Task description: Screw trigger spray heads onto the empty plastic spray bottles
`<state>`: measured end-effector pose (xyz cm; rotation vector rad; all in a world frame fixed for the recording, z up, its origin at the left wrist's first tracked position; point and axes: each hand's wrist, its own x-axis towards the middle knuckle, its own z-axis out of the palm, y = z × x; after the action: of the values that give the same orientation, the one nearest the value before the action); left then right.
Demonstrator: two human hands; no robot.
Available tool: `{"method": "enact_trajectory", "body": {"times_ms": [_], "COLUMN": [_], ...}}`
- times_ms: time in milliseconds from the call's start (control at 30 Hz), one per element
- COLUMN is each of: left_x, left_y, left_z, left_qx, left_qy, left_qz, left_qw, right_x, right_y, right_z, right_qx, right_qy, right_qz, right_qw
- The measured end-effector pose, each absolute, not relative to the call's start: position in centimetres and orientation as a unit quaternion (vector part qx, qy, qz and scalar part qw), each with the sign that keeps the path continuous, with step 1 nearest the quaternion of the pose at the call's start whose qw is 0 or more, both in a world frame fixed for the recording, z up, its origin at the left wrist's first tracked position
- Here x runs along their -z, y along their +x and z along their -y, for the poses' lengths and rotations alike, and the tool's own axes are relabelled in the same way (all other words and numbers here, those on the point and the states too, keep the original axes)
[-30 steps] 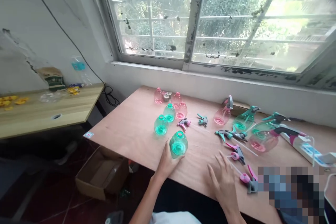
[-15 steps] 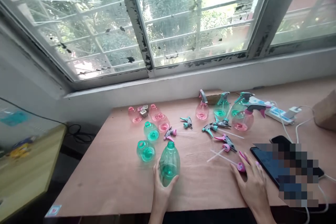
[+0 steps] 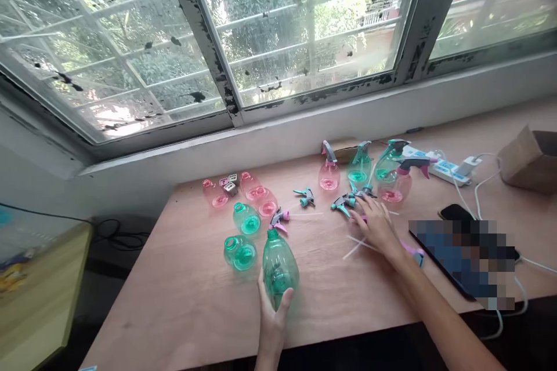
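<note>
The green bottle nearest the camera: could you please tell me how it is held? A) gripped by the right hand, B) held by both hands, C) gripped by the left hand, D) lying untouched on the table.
C: the left hand wraps around the green bottle, while the right hand reaches among the spray heads further back on the table.

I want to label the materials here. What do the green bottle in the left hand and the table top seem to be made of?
The green see-through bottle, held by the left hand, looks like thin glossy plastic: light passes through it and its wall shines. The light brown table top looks like matte wood board, probably plywood, with faint grain and no shine.
</note>
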<state>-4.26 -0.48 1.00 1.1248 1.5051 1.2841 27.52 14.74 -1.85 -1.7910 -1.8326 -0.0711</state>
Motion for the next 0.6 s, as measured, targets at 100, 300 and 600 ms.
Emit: {"method": "enact_trajectory", "body": {"times_ms": [100,300,600], "left_x": [-1.2,-2.0,-1.8], "left_y": [-4.2,-3.9,-4.1], "left_z": [0.6,0.7,0.4], "left_qx": [-0.507,-0.503,-0.479], "left_qy": [0.450,0.462,0.484], "left_qz": [-0.597,-0.582,-0.574], "left_qw": [0.429,0.442,0.454], "right_x": [1.3,0.3,-0.9], "right_y": [26.3,24.7,23.4], "right_z": [-17.7,-18.5,-14.0], "right_qx": [0.011,0.002,-0.021], "right_qy": [-0.660,-0.667,-0.608], "right_qz": [0.713,0.718,0.750], "right_qw": [0.235,0.199,0.260]}}
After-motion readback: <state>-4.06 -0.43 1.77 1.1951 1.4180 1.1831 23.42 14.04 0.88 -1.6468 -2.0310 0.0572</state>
